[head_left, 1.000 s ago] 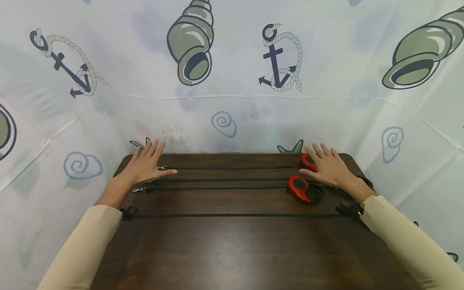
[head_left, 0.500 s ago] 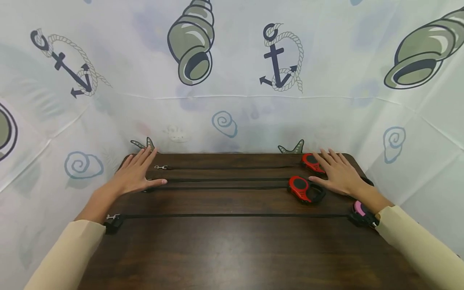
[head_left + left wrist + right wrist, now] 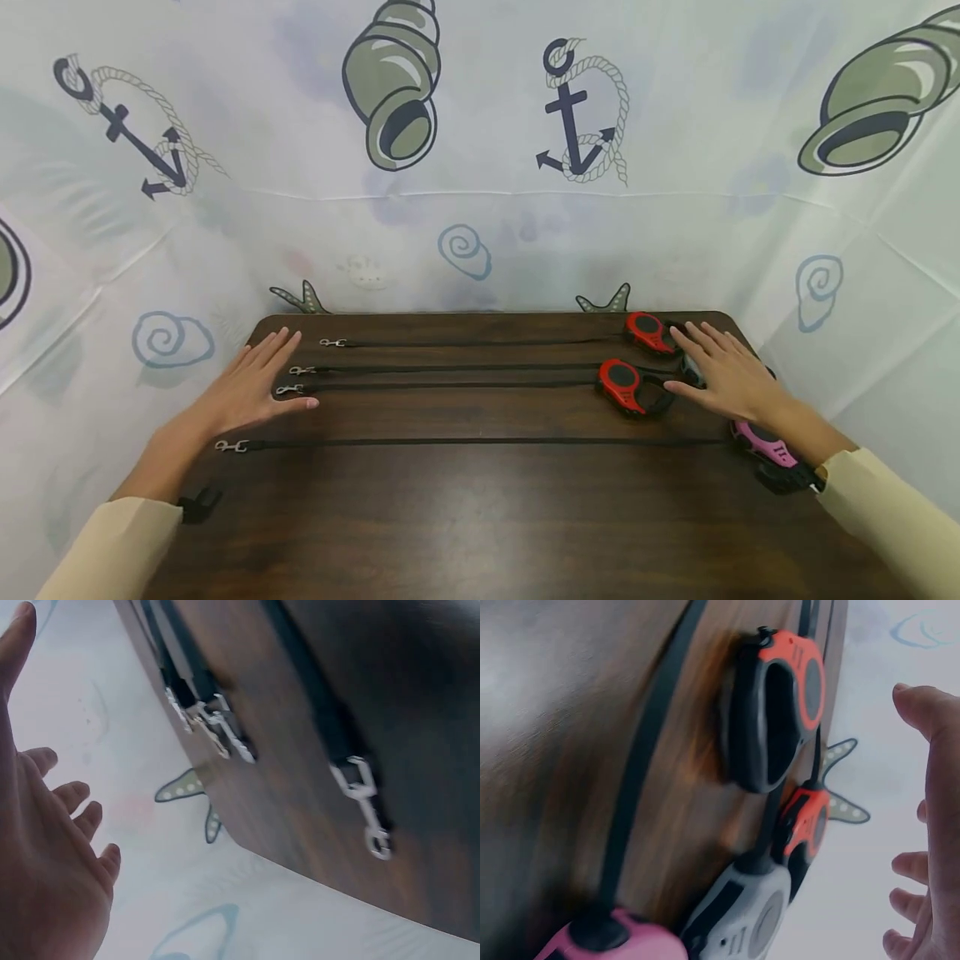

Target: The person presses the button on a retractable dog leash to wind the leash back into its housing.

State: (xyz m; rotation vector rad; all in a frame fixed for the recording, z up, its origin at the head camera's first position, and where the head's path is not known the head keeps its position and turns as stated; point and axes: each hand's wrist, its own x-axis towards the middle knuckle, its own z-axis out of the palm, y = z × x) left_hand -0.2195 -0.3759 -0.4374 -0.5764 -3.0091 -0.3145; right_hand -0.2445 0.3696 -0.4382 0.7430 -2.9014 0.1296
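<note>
Several retractable dog leashes lie on the table, their black straps stretched across it. Two have red cases: a nearer red leash [image 3: 621,379] and a farther red leash [image 3: 647,330]. A grey leash [image 3: 742,907] shows in the right wrist view, mostly hidden by my hand in the head view. The pink leash [image 3: 767,442] lies partly under my right forearm. My right hand [image 3: 731,375] hovers over the cases with fingers spread, holding nothing. My left hand [image 3: 255,387], also spread and holding nothing, is above the table's left side, near the metal clips [image 3: 289,389] at the strap ends.
The dark wooden table [image 3: 465,525] has rounded far corners. A pale fabric backdrop [image 3: 525,250] with shells and anchors rises behind it and at both sides. The nearest strap's clip [image 3: 232,447] lies close to the left edge.
Both hands have moved apart and a little toward me, the left leftward and the right rightward. The metal clips and pink leash, covered before, now show more.
</note>
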